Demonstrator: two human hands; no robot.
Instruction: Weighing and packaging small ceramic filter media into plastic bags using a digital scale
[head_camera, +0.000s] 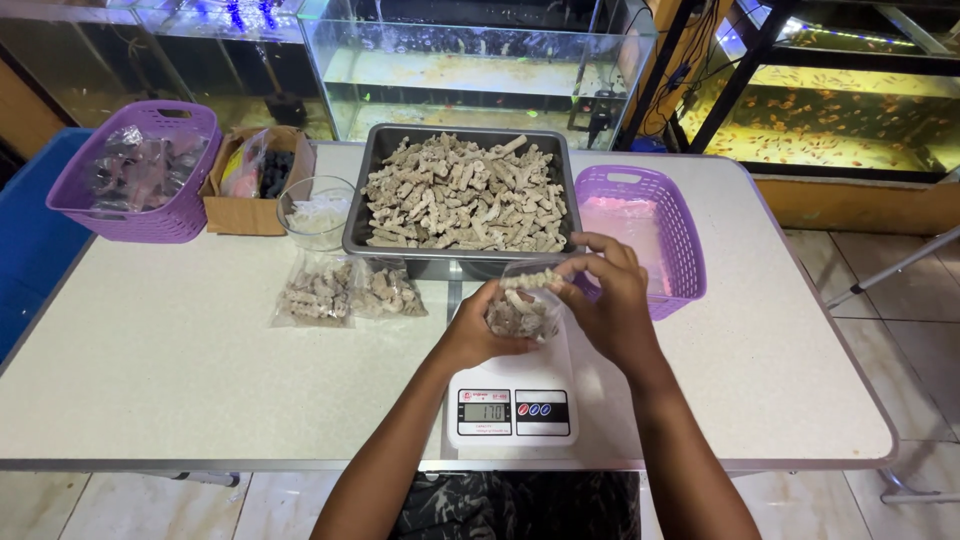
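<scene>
Evidently you were filling: your left hand (478, 335) gripped the clear bag (520, 312) of pale coral pieces over the scale (512, 400) near the bench's front edge, your right hand's (610, 300) fingers pinching its mouth open. Topping up called for more pieces from the tray (462, 192).

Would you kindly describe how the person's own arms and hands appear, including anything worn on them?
Both forearms are bare, with no sleeves visible. The left hand and right hand wear no gloves, and no rings, watch or bracelet can be seen on the fingers or wrists.
</scene>
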